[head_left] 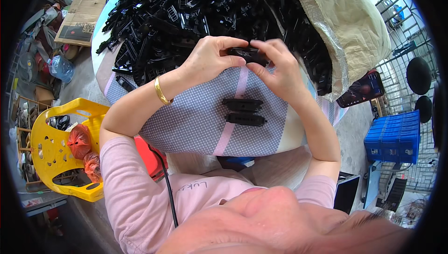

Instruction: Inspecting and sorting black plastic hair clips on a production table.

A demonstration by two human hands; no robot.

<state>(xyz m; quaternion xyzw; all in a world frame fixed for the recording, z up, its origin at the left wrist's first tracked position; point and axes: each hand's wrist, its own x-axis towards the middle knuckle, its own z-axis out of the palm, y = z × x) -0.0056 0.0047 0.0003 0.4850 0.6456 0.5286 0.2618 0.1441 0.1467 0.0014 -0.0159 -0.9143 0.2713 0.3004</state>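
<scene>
Between my two hands, just in front of the heap, is a small black plastic part (246, 55). My left hand (215, 57), with a gold bangle at the wrist, pinches its left end between thumb and fingers. The fingers of my right hand (278, 67) close on its right end and are slightly blurred. Two similar black plastic pieces (243, 112) lie one before the other on the patterned cloth (200, 114), nearer to me. A large heap of loose black plastic parts (186, 16) covers the far side of the table.
A pale sack (345, 25) lies at the right of the heap, with a phone (361, 89) beside it. On the left stands a yellow plastic chair (44, 146) holding red bags (79, 141). Blue crates (392, 137) are on the floor at right. A black cable (167, 184) hangs near me.
</scene>
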